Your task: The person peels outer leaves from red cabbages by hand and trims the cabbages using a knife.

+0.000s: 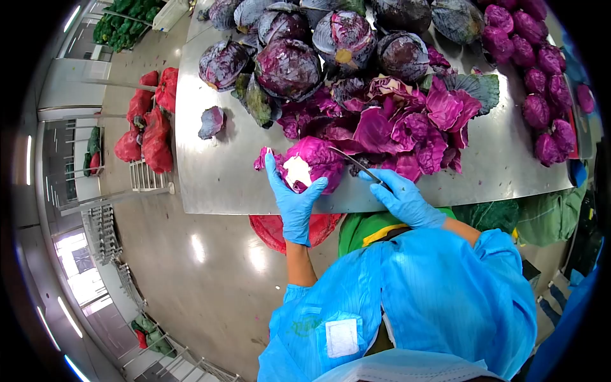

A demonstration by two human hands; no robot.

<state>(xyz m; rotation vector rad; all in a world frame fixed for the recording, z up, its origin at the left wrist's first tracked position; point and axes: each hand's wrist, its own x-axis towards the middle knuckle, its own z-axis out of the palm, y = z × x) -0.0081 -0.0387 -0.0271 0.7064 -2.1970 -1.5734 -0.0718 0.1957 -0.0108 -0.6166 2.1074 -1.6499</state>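
At the near edge of the metal table (223,184), my gloved left hand (293,200) grips a red cabbage (318,155) from its left side. A white cut patch shows on the cabbage. My gloved right hand (404,200) is closed around a knife (355,162), whose tip reaches the cabbage's upper right side. Whether the blade is in the leaves I cannot tell. Just beyond lies a heap of loose purple cabbage leaves (382,130). A small leaf piece (212,122) rests to the left.
Several untrimmed red cabbages (289,67) cover the far side of the table. Smooth trimmed cabbages (536,111) are piled at the right. Red sacks (156,140) stand beyond the left edge. A red basket (267,234) sits below the near edge, and green sacks (547,216) are at right.
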